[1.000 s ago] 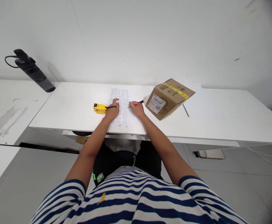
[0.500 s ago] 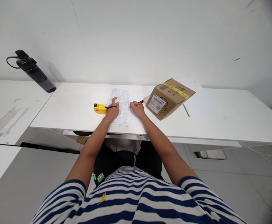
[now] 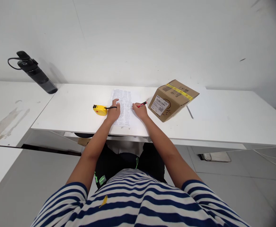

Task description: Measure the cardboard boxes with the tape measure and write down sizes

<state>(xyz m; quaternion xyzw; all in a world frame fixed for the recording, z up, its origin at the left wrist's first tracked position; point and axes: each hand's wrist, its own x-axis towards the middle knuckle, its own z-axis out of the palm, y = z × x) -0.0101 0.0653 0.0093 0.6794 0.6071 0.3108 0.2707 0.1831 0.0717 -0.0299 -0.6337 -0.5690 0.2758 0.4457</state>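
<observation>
A sheet of paper (image 3: 125, 101) covered in writing lies on the white table (image 3: 76, 110). My left hand (image 3: 113, 112) rests flat on the paper's left side, fingers spread. A yellow tape measure (image 3: 100, 109) lies just left of that hand, its black strap reaching to the hand. My right hand (image 3: 140, 111) is closed round a red pen (image 3: 142, 104), with the tip at the paper's right edge.
A cardboard box (image 3: 172, 99) with a shipping label and yellow tape sits tilted to the right of my right hand. A thin grey rod (image 3: 189, 112) lies beside the box. A black bottle (image 3: 35, 73) stands on the neighbouring table at the left.
The tape measure sits slightly further left of my left hand than before. Both hands stay on the paper. The view has shifted a little.
</observation>
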